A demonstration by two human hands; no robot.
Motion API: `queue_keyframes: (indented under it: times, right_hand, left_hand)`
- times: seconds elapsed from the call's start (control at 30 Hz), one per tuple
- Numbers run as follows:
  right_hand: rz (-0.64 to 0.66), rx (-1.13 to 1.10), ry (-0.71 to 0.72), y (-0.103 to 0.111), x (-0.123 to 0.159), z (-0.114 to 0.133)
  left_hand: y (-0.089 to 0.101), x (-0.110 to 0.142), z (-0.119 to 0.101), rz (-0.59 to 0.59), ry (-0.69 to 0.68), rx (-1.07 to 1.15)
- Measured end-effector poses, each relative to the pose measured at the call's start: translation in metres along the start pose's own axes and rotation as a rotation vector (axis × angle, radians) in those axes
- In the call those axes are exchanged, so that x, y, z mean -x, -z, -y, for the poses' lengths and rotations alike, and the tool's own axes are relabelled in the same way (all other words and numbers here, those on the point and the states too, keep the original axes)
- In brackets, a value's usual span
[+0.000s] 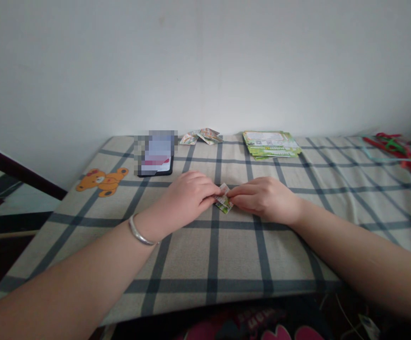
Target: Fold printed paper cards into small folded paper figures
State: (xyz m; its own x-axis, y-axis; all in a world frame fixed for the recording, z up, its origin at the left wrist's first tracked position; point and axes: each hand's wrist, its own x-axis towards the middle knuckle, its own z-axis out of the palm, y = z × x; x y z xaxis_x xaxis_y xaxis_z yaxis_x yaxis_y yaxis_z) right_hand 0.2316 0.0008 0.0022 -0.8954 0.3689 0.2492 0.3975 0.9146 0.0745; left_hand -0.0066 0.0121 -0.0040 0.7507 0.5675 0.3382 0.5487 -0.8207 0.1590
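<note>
A small folded piece of printed paper (224,200), green and white, lies at the middle of the checked tablecloth. My left hand (194,191) grips its left side, fingers closed, with a silver bangle on the wrist. On the opposite side my right hand (262,198) pinches the paper between thumb and fingers. The fingertips hide part of the paper's edges. Behind the hands, against the wall, sit several folded paper pieces (201,136) in a loose cluster. A stack of green printed leaflets (271,144) rests to their right.
A phone (157,153), its screen partly blurred, lies at the back left. Near the left edge is a flat orange bear cutout (102,181). Red, green and pale blue ribbons (404,156) are heaped at the far right. The checked tablecloth (191,255) has wrinkles on the right.
</note>
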Motion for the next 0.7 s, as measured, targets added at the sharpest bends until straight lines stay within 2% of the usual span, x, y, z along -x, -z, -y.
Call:
queue_keyframes:
  times: [0.2,0.37,0.7]
  right_hand:
    - [0.031,0.039,0.037,0.0022,-0.0012,0.0034]
    - [0.018,0.026,0.036,0.0003,-0.0009,0.0031]
    - [0.075,-0.016,0.025,0.0050,-0.0030,0.0036]
  left_hand:
    - [0.0022,0.0023,-0.0024,0.003,-0.012,-0.106]
    - [0.0009,0.0051,-0.0014,-0.001,-0.016,-0.087]
    - [0.0030,0.0042,-0.0045,0.017,-0.062,-0.162]
